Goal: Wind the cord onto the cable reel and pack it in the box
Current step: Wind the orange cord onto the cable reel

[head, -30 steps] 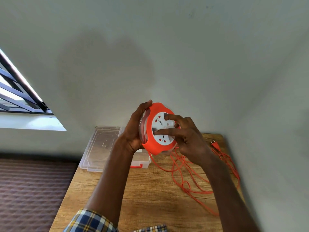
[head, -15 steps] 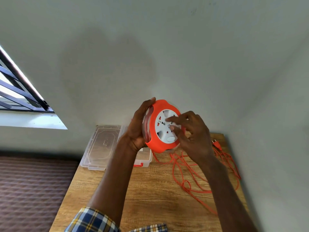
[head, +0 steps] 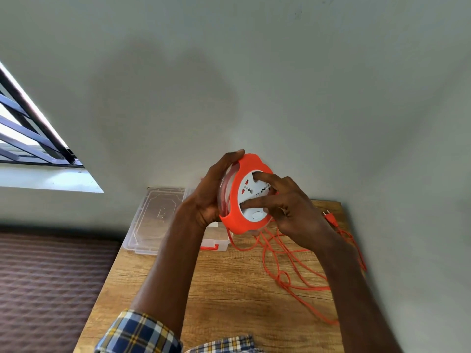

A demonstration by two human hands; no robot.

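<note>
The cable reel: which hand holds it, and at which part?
The left hand grips the cable reel at its back rim; the right hand fingers press its white face.

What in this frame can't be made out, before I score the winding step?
- Cord wound on the cable reel: head view shows only a sliver; the left hand and orange rim cover the drum.
- Clear box: mostly behind the left forearm; contents unreadable.
- Socket face: partly covered by the right hand fingers.
- Plug: too small for detail.

No text, brand or number can be read; the marks on the cable reel's (head: 251, 197) white face are illegible.
</note>
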